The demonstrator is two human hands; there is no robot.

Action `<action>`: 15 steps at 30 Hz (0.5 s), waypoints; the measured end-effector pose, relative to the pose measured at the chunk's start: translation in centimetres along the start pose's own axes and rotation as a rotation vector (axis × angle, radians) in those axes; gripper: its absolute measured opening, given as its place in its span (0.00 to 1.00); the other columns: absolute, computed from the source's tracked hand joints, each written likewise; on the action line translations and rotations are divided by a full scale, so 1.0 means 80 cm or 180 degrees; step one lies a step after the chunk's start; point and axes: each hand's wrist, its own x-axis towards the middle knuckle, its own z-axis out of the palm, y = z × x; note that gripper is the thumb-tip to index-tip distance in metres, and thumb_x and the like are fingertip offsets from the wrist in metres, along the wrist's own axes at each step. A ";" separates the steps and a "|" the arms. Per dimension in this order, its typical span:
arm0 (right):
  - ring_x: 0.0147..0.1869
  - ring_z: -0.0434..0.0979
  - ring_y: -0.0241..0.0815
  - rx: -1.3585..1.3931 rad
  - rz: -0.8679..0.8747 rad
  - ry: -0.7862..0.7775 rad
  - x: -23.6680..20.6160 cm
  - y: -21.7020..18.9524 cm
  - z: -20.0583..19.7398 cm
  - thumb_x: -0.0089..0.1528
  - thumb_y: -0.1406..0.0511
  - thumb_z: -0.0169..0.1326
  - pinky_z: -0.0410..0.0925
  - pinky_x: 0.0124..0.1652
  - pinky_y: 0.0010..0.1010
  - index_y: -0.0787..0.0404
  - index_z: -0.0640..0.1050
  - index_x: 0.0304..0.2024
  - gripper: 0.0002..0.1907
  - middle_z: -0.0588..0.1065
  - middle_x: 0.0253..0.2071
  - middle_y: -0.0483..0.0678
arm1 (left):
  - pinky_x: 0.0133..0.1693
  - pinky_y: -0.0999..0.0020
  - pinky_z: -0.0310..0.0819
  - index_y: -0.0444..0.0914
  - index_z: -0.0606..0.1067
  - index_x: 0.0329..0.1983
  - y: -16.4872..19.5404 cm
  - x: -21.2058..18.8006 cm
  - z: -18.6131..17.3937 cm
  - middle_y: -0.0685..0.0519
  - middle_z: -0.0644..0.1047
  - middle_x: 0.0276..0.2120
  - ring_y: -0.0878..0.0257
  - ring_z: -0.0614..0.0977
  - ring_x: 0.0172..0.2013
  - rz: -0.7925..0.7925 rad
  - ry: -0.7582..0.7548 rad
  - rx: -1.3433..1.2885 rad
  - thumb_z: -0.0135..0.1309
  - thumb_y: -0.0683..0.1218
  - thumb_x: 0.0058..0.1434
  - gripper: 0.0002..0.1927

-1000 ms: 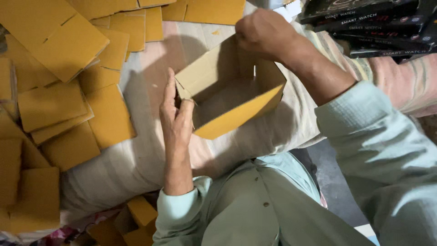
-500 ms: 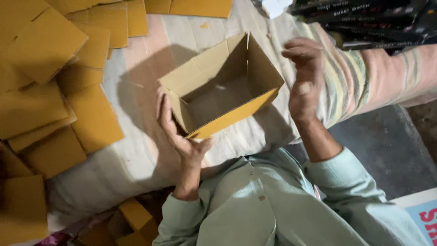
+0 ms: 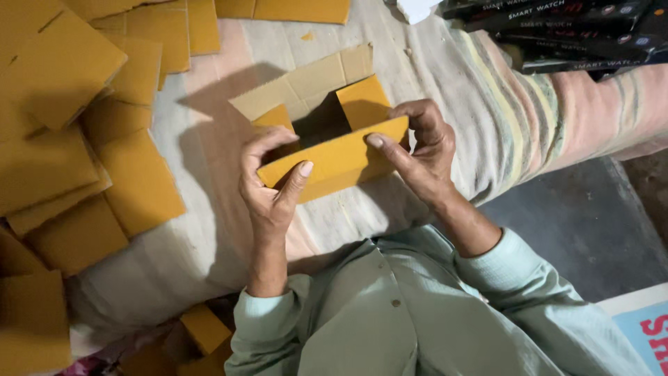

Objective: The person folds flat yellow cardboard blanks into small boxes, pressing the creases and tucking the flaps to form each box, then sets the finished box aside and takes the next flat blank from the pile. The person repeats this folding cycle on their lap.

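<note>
Yellow-brown corrugated cardboard box (image 3: 327, 150), half assembled, sits at centre over the pale striped cloth (image 3: 445, 63). The left hand (image 3: 268, 188) and right hand (image 3: 421, 150) pinch its near wall; side flaps stand folded, the far flap remains open. Flat yellow cardboard blanks (image 3: 76, 153) lie left.

The matt yellow cardboard box (image 3: 334, 160) rests over rough, woven striped cloth (image 3: 501, 118).
</note>
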 end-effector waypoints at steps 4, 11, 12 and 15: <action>0.65 0.64 0.50 -0.1422 -0.0384 -0.0029 0.005 -0.017 0.006 0.67 0.70 0.63 0.67 0.62 0.37 0.63 0.61 0.73 0.35 0.60 0.69 0.58 | 0.67 0.58 0.68 0.40 0.49 0.80 0.000 0.009 -0.004 0.46 0.51 0.78 0.52 0.60 0.76 0.0333 0.0223 0.1023 0.64 0.39 0.69 0.44; 0.86 0.40 0.61 -0.2392 -0.0912 -0.0578 0.029 -0.047 0.005 0.66 0.70 0.55 0.44 0.82 0.51 0.61 0.48 0.80 0.45 0.43 0.82 0.61 | 0.73 0.49 0.60 0.38 0.50 0.79 0.020 0.028 -0.018 0.42 0.54 0.73 0.45 0.59 0.73 0.0439 -0.0131 0.2303 0.69 0.39 0.57 0.53; 0.87 0.40 0.61 -0.2506 -0.1000 -0.0559 0.035 -0.052 0.008 0.67 0.70 0.55 0.44 0.82 0.49 0.61 0.49 0.79 0.43 0.44 0.81 0.60 | 0.71 0.49 0.60 0.38 0.53 0.79 0.022 0.030 -0.019 0.42 0.57 0.71 0.45 0.61 0.71 0.0547 -0.0129 0.2584 0.70 0.40 0.55 0.52; 0.86 0.42 0.64 -0.2742 -0.1146 -0.0966 0.047 -0.069 0.020 0.71 0.58 0.60 0.42 0.80 0.56 0.65 0.56 0.77 0.40 0.49 0.80 0.63 | 0.70 0.52 0.64 0.39 0.62 0.73 0.024 0.023 -0.019 0.43 0.64 0.65 0.46 0.67 0.67 0.0550 -0.0079 0.2399 0.66 0.38 0.58 0.41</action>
